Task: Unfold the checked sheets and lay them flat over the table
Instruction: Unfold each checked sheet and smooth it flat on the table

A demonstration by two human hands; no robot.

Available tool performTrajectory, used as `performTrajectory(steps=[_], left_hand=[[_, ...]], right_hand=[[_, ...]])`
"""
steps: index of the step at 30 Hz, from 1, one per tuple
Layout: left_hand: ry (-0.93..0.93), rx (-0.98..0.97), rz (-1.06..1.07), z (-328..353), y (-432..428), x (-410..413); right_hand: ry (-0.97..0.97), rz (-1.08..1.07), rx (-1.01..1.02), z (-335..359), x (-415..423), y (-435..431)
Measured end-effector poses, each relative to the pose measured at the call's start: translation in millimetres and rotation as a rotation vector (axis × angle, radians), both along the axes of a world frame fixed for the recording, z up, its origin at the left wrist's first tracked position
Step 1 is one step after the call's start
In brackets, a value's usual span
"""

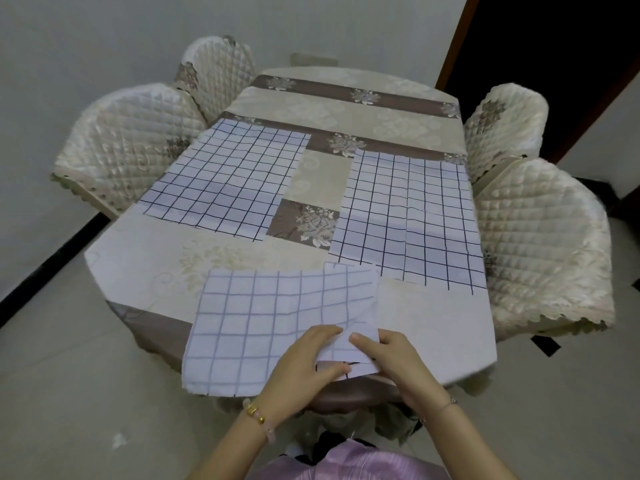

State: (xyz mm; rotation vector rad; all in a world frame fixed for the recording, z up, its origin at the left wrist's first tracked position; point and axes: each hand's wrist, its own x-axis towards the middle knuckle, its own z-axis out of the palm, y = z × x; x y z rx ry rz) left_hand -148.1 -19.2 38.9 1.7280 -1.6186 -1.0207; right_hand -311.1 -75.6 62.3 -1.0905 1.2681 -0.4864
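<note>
At the worktop's [433,341] near edge, left hand [304,362] and right hand [391,358] each pinch the third checked sheet's [263,323] folded flap, seemingly to open it flat.

My arms bare; gold-and-pink bead bracelet [259,418] on left wrist, thin bracelet [449,403] on right; lilac striped top [349,463].

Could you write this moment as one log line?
step: unfolding third sheet | left hand, right hand: pinching its near corner | two sheets: flat on table
</note>
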Motion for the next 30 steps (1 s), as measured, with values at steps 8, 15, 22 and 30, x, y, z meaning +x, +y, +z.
performTrajectory(steps=[8, 15, 22, 30], left_hand=[[0.232, 0.063, 0.301, 1, -7, 23], [0.354, -0.015, 0.481, 13, -26, 49], [0.267, -0.196, 0.597, 52, -47, 96], [0.266, -0.380, 0.658, 114, -81, 147]], right_hand=[[-0.040, -0.026, 0.011, 1, -6, -10], [-0.146, 0.007, 0.054, -2, -22, -18], [-0.137, -0.103, -0.076, 14, -41, -44], [-0.395, -0.330, -0.182, 62, -49, -97]])
